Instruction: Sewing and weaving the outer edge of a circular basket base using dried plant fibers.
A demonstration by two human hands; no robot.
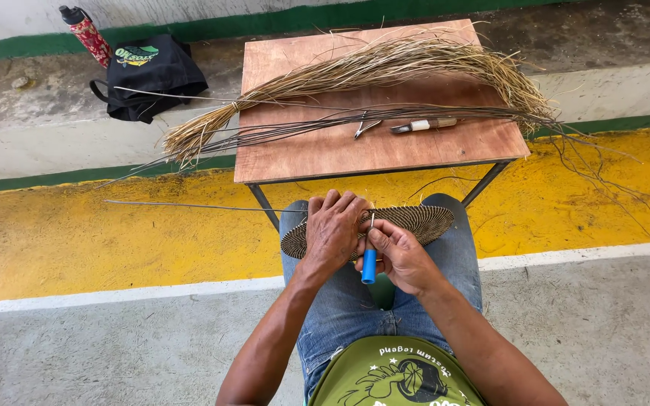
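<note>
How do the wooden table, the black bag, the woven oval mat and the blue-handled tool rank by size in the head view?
1. wooden table
2. woven oval mat, partly hidden by hands
3. black bag, unsure against the mat since it lies farther away
4. blue-handled tool, held in the right hand

Woven oval mat (415, 219) middle under both hands; awl (369, 259) tip hidden behind fingers (380, 239).

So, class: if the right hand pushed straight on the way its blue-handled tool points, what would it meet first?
The right hand aims the blue-handled tool upward into the woven oval piece on the lap; the tip seems already there.
</note>
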